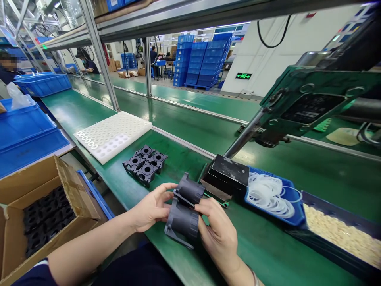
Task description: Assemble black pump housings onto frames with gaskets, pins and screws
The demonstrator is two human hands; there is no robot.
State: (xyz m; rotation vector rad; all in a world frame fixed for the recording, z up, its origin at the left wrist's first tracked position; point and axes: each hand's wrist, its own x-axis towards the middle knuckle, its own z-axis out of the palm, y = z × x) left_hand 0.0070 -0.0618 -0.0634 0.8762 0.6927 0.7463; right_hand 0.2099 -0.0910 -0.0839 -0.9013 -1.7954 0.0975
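Note:
Two black plastic cylindrical housings [183, 216] with flanged ends are held side by side above the green bench. My left hand [154, 206] closes its fingers on their flanged side. From the other side, my right hand [218, 228] grips them, its thumb and fingers near the gap between the two. Beyond my left hand, a block of several black housings [145, 161] stands on the bench, round openings facing up. A white foam tray [119, 129] with rows of round holes lies farther back, and several white rings sit along its left edge.
A green press machine [312, 99] rises at right, with a black block [228, 171] at its foot. A blue bin [297, 214] holds clear rings; a dark bin of small cream parts [342, 234] adjoins it. At left stands a cardboard box [74, 190] of black housings. Co-workers sit farther back.

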